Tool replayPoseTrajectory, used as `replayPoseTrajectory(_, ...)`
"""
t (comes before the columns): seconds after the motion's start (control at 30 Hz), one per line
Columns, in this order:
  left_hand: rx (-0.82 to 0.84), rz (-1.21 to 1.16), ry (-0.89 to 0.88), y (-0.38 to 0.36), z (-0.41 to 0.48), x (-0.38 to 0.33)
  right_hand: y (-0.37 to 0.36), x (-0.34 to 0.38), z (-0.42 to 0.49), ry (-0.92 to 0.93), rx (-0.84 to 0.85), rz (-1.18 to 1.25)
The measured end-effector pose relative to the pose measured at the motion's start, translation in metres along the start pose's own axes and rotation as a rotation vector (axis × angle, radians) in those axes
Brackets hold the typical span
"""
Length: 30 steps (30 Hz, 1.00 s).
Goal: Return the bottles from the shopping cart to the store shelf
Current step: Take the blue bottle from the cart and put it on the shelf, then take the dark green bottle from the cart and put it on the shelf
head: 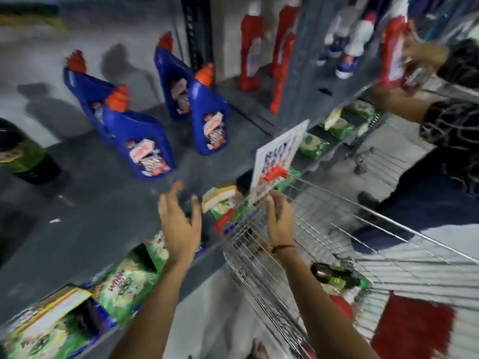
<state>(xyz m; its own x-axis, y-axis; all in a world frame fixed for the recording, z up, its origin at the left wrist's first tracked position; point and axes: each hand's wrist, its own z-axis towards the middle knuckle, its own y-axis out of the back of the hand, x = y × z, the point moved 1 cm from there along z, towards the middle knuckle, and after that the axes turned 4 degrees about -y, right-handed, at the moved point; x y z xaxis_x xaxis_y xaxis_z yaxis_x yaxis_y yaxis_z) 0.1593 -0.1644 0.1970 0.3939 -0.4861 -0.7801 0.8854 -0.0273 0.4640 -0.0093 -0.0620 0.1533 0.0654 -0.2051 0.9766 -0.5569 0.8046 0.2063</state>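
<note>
Several blue bottles (145,141) with orange caps stand on the grey store shelf (85,203). A dark green bottle (22,151) stands at the shelf's far left. My left hand (180,224) hovers empty over the shelf's front edge, fingers spread. My right hand (280,218) rests on the front rim of the wire shopping cart (337,229), fingers loosely apart, holding nothing. Inside the cart lies a dark green bottle (337,277) beside a red item (412,325). The picture is blurred by motion.
Red bottles (251,53) and white bottles (357,45) stand on the shelf further right. Another person (440,104) at the right holds a red bottle (394,53) near the shelf. Green packets (124,288) fill the lower shelf. A paper sign (280,154) is clipped to the cart front.
</note>
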Motion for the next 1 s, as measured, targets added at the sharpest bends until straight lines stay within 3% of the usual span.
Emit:
replayPoseTrajectory(0.27,0.866,0.079,-0.101,-0.149,-0.097,-0.042,0.146,-0.138,-0.044,-0.462,-0.196,-0.258)
replayPoseTrajectory(0.4,1.170,0.107,-0.137,-0.227,-0.140,-0.048,0.191,-0.198,-0.049,-0.671,-0.242,-0.283)
replayPoseTrajectory(0.53,1.340,0.202,-0.149,-0.297,-0.178,-0.038,0.223,-0.241,-0.030,-0.826,-0.303,-0.281)
replayPoseTrajectory(0.8,1.444,0.407,-0.340,-0.395,-0.255,0.023,0.249,-0.335,0.014,-0.989,-0.543,-0.059)
replayPoseTrajectory(1.0,1.505,0.411,-0.155,-0.432,-0.260,0.044,0.250,-0.375,0.037,-1.019,-0.667,0.210)
